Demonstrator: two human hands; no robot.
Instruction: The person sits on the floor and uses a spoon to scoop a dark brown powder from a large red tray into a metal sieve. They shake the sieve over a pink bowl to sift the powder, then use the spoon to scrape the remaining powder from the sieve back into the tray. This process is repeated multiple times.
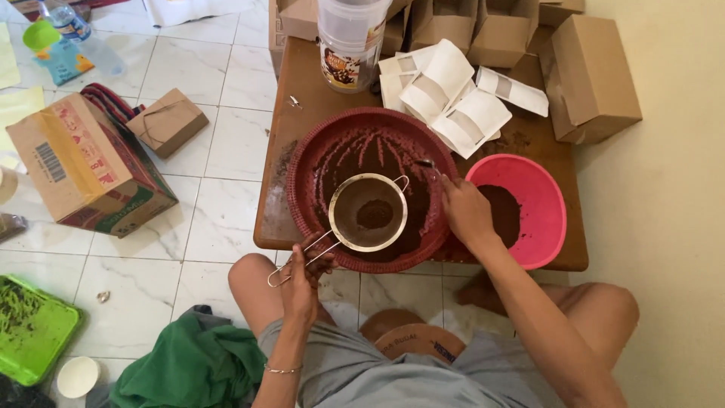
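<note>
Metal mesh catches our eye first: we hold a round strainer (368, 212) by its wire handle, our left hand (302, 276) with its grip clamped on that handle at 7 o'clock from the sieve. It hangs over a dark red basket tray (302, 170) dusted with brown powder, on the low wooden desk (281, 113). Our right hand (464, 211), grip closed on a small spoon (427, 164), sits at 3 o'clock, beside a pink bowl (547, 200) of powder. White pouches (453, 98) lie at 1 o'clock.
</note>
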